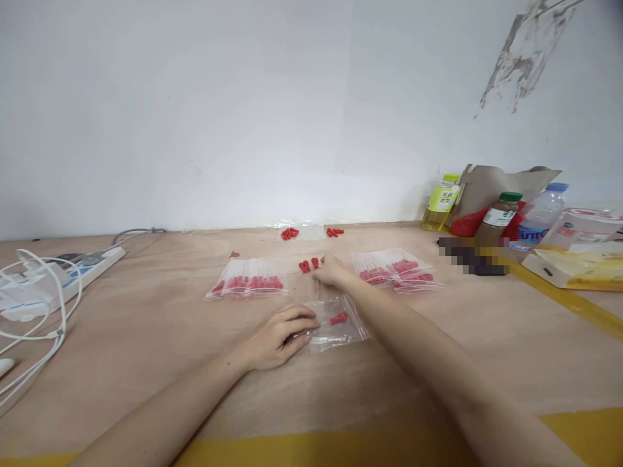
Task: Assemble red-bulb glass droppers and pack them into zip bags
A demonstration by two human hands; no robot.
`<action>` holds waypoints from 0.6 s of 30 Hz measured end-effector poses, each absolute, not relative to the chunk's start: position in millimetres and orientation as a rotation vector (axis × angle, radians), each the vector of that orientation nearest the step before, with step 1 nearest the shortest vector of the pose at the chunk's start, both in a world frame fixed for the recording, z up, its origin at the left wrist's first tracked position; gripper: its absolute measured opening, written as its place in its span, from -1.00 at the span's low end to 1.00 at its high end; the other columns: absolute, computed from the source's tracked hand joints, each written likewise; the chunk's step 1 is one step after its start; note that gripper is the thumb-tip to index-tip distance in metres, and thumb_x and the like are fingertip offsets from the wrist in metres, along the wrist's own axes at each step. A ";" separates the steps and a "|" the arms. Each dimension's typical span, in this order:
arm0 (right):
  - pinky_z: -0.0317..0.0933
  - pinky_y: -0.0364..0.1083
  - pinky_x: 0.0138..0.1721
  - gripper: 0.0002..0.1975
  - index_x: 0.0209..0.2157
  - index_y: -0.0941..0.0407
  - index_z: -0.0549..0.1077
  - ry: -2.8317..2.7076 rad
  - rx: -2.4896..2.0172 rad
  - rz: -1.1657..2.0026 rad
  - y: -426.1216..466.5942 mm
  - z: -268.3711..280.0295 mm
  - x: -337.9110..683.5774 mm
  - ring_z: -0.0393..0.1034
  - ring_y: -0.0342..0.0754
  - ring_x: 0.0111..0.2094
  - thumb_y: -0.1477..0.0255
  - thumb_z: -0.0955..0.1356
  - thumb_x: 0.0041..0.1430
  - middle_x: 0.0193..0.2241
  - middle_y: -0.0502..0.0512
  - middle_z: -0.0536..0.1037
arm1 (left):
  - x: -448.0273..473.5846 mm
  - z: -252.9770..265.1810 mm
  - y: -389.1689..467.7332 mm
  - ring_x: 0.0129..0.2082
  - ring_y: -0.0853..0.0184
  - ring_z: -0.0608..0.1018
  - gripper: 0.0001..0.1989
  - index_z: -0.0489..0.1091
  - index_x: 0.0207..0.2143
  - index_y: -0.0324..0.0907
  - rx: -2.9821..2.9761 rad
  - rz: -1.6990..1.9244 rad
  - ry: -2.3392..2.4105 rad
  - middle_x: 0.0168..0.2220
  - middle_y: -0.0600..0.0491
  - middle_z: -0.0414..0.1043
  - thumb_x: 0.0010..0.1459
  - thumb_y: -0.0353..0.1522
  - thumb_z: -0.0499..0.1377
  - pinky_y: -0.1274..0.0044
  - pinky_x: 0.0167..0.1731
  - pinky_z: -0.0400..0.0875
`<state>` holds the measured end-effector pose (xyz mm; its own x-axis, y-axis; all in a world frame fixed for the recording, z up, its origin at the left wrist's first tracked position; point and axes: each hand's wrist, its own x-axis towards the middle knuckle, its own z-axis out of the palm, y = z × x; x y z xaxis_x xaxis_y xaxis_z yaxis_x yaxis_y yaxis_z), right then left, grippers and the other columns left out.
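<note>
My left hand point(283, 335) rests on the left edge of a clear plastic bag point(357, 329), thumb and fingers apart. Two or so small red bulb-shaped pieces point(339, 318) show in that bag. Beyond it, the fingertips of my right hand point(331, 270) are pressed together beside a red piece point(315, 263); what is in them is hidden. A few more red pieces point(304, 266) lie just left of there. Zip bags with rows of red pieces lie on both sides, a left group point(228, 269) and a right group point(409, 256).
Against the wall lie more red pieces point(289, 233) on clear plastic. A white power strip point(100, 272) with tangled cables point(63, 311) occupies the left. On the right stand a yellow-capped bottle point(440, 202), a green-capped bottle point(499, 217), a blue-capped bottle point(542, 211) and a yellow-white package point(579, 266).
</note>
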<state>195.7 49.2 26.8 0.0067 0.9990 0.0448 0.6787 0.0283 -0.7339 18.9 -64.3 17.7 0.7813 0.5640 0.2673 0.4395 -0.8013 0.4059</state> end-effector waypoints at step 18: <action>0.30 -0.12 -0.59 -0.44 -0.05 0.09 -0.01 -1.185 -1.119 0.792 -34.2 9.3 302.4 0.30 -0.15 -0.62 0.32 0.31 -0.06 -0.58 -0.14 0.28 | 17.7 15.2 -58.1 0.05 0.29 0.29 -0.66 0.24 0.05 -0.02 2.633 0.468 0.848 0.07 0.05 0.24 0.22 -0.31 -0.05 0.38 0.03 0.21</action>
